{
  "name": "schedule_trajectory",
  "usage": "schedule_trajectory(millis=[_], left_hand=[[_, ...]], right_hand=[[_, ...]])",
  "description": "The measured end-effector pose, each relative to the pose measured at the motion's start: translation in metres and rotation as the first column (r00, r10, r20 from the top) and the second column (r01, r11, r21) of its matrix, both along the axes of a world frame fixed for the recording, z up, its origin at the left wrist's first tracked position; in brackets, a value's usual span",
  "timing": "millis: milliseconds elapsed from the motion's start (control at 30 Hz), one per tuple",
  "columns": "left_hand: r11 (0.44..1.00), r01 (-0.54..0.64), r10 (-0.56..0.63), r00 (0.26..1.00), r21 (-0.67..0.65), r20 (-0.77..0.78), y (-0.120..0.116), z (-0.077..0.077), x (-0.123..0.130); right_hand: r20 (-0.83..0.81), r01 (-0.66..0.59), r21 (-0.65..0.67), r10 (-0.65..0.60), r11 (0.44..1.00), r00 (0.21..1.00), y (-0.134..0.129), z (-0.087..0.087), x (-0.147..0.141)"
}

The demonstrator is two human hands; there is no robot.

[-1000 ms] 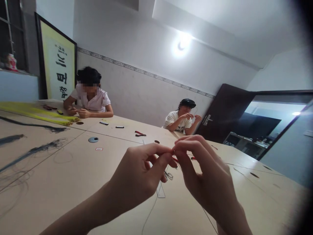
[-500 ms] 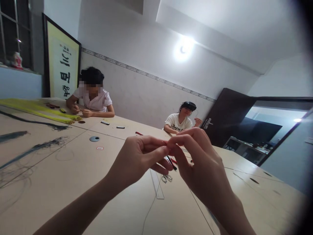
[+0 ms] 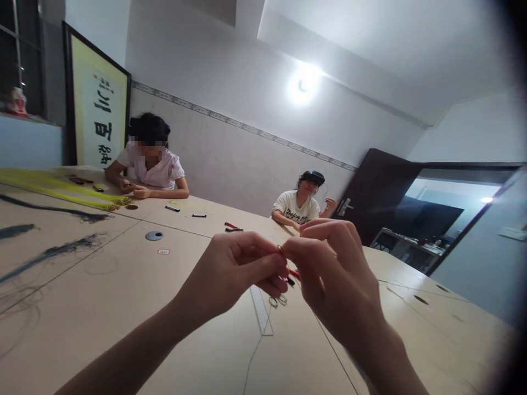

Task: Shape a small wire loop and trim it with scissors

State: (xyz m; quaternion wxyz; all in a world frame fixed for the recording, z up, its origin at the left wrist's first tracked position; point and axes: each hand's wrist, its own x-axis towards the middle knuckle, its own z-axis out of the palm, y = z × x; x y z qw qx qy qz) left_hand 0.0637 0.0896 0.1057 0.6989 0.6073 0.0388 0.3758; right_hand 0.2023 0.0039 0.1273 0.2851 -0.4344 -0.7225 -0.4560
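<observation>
My left hand (image 3: 242, 266) is closed in a pinch on a thin dark cord (image 3: 252, 359), which trails below it across the table. A tiny loop of the cord stands up between my two hands. My right hand (image 3: 337, 269) has its thumb and forefinger closed at that loop, touching the left fingertips; the exact hold between the fingers is hidden. Beneath the hands lies a clear ruler (image 3: 259, 310), with two small grey rings (image 3: 278, 301) like scissor handles beside it. A red and black tool (image 3: 291, 277) is partly covered by my hands.
Dark cord bundles (image 3: 53, 255) and yellow strands (image 3: 53, 186) lie at the left. Red-handled pliers (image 3: 233, 226) rest farther back, near a grey cable-hole cover (image 3: 154, 236). Two people sit across the table (image 3: 135, 329), one in a pink shirt (image 3: 154, 175), one wearing a headset (image 3: 313, 177).
My right fingertips have drawn slightly apart from the left ones, and the cord loop now shows between them. The view has shifted a little to the right.
</observation>
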Motion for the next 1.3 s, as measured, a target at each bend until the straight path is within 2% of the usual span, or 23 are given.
schedule_trajectory(millis=[133,433,567,733,967,1133,1200,1300], left_hand=[[0.999,0.024,-0.024,1.000,0.025,-0.006,0.001,0.000,0.000],[0.999,0.001,-0.001,1.000,0.048,-0.003,0.000,-0.002,0.006],[0.995,0.021,-0.010,0.995,0.103,-0.104,0.007,0.000,0.001],[0.988,-0.005,0.037,0.978,0.154,-0.207,0.018,0.003,-0.002],[0.993,0.062,-0.040,0.979,0.105,-0.200,0.018,-0.001,0.004],[0.986,0.104,-0.080,0.981,0.131,-0.175,0.018,0.000,0.001],[0.983,0.092,-0.062,0.981,0.161,-0.181,0.017,0.001,0.000],[0.971,-0.018,0.063,0.981,0.238,-0.183,0.015,0.001,0.002]], right_hand=[[-0.010,-0.022,0.018,0.022,1.000,1.000,0.004,-0.003,0.003],[-0.009,-0.028,0.008,0.029,1.000,1.000,0.001,-0.009,0.001],[-0.062,0.022,-0.019,-0.023,1.000,0.998,0.005,-0.014,0.003],[-0.120,0.043,-0.045,-0.048,0.998,0.992,0.014,-0.022,0.005],[-0.141,0.008,-0.061,-0.017,0.998,0.990,0.011,-0.023,0.007],[-0.171,-0.035,-0.064,0.024,0.997,0.985,0.007,-0.021,0.004],[-0.190,-0.047,-0.054,0.036,0.997,0.981,0.008,-0.021,0.003],[-0.215,-0.031,-0.040,0.021,0.999,0.976,0.013,-0.023,0.004]])
